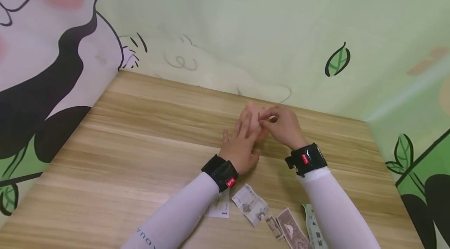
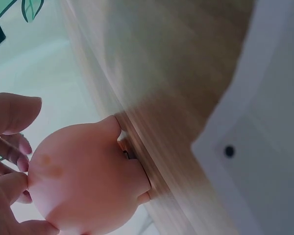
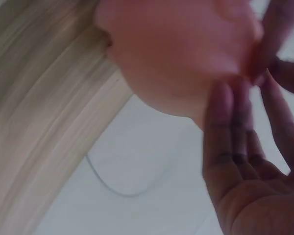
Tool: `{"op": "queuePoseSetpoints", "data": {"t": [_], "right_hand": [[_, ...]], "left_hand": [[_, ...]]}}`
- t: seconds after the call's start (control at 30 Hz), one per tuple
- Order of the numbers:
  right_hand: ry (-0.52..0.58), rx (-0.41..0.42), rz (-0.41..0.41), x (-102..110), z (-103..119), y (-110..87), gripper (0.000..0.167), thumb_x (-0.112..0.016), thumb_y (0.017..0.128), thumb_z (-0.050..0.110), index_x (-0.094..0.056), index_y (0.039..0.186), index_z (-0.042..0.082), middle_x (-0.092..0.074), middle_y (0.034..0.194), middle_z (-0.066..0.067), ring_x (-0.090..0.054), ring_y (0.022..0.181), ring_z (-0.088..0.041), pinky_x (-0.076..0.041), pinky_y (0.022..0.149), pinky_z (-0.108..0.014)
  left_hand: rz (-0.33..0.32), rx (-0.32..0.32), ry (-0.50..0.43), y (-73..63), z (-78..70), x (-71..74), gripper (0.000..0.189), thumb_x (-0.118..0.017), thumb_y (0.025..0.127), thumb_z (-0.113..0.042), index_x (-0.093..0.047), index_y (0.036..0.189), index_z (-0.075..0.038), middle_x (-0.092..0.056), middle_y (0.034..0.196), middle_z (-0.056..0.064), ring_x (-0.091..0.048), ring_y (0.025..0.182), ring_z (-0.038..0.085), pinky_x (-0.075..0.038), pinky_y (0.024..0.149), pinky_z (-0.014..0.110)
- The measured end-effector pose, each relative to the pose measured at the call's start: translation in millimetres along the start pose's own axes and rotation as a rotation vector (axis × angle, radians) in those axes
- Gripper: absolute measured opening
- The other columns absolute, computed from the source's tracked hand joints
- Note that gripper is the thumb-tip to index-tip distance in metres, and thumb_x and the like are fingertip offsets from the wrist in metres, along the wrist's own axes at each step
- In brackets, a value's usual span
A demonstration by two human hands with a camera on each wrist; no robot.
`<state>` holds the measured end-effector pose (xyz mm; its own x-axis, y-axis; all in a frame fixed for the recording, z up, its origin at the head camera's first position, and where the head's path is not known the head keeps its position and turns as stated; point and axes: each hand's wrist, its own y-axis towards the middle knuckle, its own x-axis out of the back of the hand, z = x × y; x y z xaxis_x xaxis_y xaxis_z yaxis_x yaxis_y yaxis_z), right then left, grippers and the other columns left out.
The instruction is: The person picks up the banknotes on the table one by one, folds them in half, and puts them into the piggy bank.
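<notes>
A round pink piggy bank (image 1: 254, 118) with short legs stands on the wooden table near the back wall. Resting on its near side is my left hand (image 1: 240, 149), fingers fairly straight and thumb apart from the bank. From the right, my right hand (image 1: 284, 127) pinches a small thin thing (image 1: 259, 116) at the top of the piggy bank; its kind is too small to tell. The left wrist view shows the rounded pink body (image 2: 88, 176) and its feet on the wood. Fingertips (image 3: 220, 100) touch the pink surface in the right wrist view.
Several banknotes lie near the forearms: a pale one (image 1: 250, 205), a white one (image 1: 221, 207) partly under the left sleeve, a small brown one (image 1: 274, 227), a reddish-brown one (image 1: 293, 230) and a green one (image 1: 313, 225) by the right sleeve. A printed wall (image 1: 225, 38) borders the table (image 1: 140, 124).
</notes>
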<state>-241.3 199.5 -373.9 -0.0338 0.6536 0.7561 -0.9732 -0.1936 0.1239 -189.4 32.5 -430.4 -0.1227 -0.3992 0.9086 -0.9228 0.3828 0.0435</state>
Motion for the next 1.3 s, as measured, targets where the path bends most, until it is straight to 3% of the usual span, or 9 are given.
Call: {"op": "queuePoseSetpoints", "data": {"t": [0.2, 0.33, 0.47, 0.6, 0.67, 0.8, 1.03, 1.17, 1.3], "right_hand": [[0.081, -0.121, 0.02, 11.1, -10.2, -23.7, 0.025, -0.073, 0.096, 0.02, -0.075, 0.117, 0.007, -0.072, 0.122, -0.014, -0.069, 0.102, -0.032, -0.056, 0.077, -0.034], [0.175, -0.186, 0.037, 18.4, -17.8, -47.2, 0.025, -0.068, 0.099, 0.02, -0.073, 0.121, 0.007, -0.071, 0.121, -0.015, -0.069, 0.1, -0.029, -0.057, 0.077, -0.029], [0.263, -0.226, 0.074, 24.8, -22.8, -73.9, 0.028, -0.064, 0.103, 0.021, -0.07, 0.126, 0.005, -0.069, 0.124, -0.017, -0.069, 0.101, -0.028, -0.062, 0.083, -0.031], [0.248, -0.23, 0.125, 34.2, -29.9, -97.3, 0.034, -0.063, 0.105, 0.026, -0.068, 0.13, 0.005, -0.07, 0.127, -0.018, -0.07, 0.103, -0.03, -0.062, 0.085, -0.032], [0.227, -0.235, 0.154, 38.4, -35.1, -110.3, 0.036, -0.062, 0.105, 0.027, -0.067, 0.131, 0.003, -0.07, 0.128, -0.019, -0.07, 0.103, -0.029, -0.062, 0.085, -0.031], [0.212, -0.266, 0.184, 43.3, -47.1, -141.1, 0.037, -0.06, 0.106, 0.025, -0.063, 0.135, 0.001, -0.067, 0.13, -0.02, -0.068, 0.105, -0.025, -0.061, 0.084, -0.027], [0.177, -0.403, 0.165, 54.4, -62.3, -190.3, 0.046, -0.058, 0.107, 0.032, -0.059, 0.141, 0.002, -0.063, 0.134, -0.021, -0.067, 0.107, -0.018, -0.061, 0.081, -0.028], [0.168, -0.474, 0.166, 57.0, -66.5, -210.5, 0.054, -0.057, 0.107, 0.039, -0.055, 0.145, 0.001, -0.06, 0.14, -0.024, -0.068, 0.111, -0.022, -0.061, 0.081, -0.028], [0.203, -0.552, 0.179, 54.2, -67.0, -227.2, 0.058, -0.056, 0.107, 0.04, -0.049, 0.149, 0.001, -0.054, 0.15, -0.025, -0.068, 0.12, -0.027, -0.062, 0.085, -0.029]], "left_hand": [[0.008, -0.008, -0.023, -0.1, -1.9, 1.4, 0.089, -0.068, 0.097, -0.039, -0.011, 0.166, -0.04, 0.009, 0.176, 0.006, -0.007, 0.163, 0.033, -0.026, 0.115, 0.078], [-0.011, -0.009, -0.084, 2.1, 2.5, 1.7, 0.086, -0.069, 0.096, -0.037, -0.019, 0.166, -0.036, 0.009, 0.176, 0.005, -0.007, 0.163, 0.032, -0.028, 0.114, 0.079], [-0.105, -0.025, -0.091, -5.9, 4.2, 11.7, 0.082, -0.071, 0.095, -0.036, -0.027, 0.164, -0.03, 0.003, 0.176, 0.012, -0.011, 0.161, 0.038, -0.029, 0.116, 0.076], [-0.188, -0.1, -0.064, -20.8, -11.7, 33.0, 0.078, -0.072, 0.095, -0.039, -0.035, 0.161, -0.018, -0.014, 0.172, 0.021, -0.022, 0.157, 0.041, -0.03, 0.122, 0.064], [-0.127, -0.148, -0.164, -31.1, -25.7, 41.4, 0.075, -0.071, 0.096, -0.04, -0.038, 0.159, -0.017, -0.023, 0.17, 0.019, -0.027, 0.156, 0.037, -0.031, 0.124, 0.057], [0.121, -0.188, -0.414, -55.1, -54.7, 43.9, 0.069, -0.066, 0.099, -0.043, -0.038, 0.159, -0.022, -0.03, 0.169, 0.013, -0.036, 0.153, 0.032, -0.037, 0.122, 0.05], [0.327, -0.256, -0.567, -76.5, -91.8, 14.3, 0.069, -0.064, 0.1, -0.042, -0.036, 0.16, -0.02, -0.041, 0.162, 0.001, -0.043, 0.146, 0.013, -0.04, 0.118, 0.031], [0.389, -0.183, -0.681, -86.5, -107.5, 0.0, 0.074, -0.068, 0.097, -0.04, -0.034, 0.16, -0.019, -0.037, 0.162, 0.0, -0.043, 0.142, 0.011, -0.041, 0.115, 0.029], [0.441, -0.027, -0.833, -91.1, -120.8, -9.5, 0.079, -0.073, 0.092, -0.034, -0.035, 0.159, -0.02, -0.046, 0.15, -0.002, -0.054, 0.121, 0.007, -0.045, 0.104, 0.024]]}}
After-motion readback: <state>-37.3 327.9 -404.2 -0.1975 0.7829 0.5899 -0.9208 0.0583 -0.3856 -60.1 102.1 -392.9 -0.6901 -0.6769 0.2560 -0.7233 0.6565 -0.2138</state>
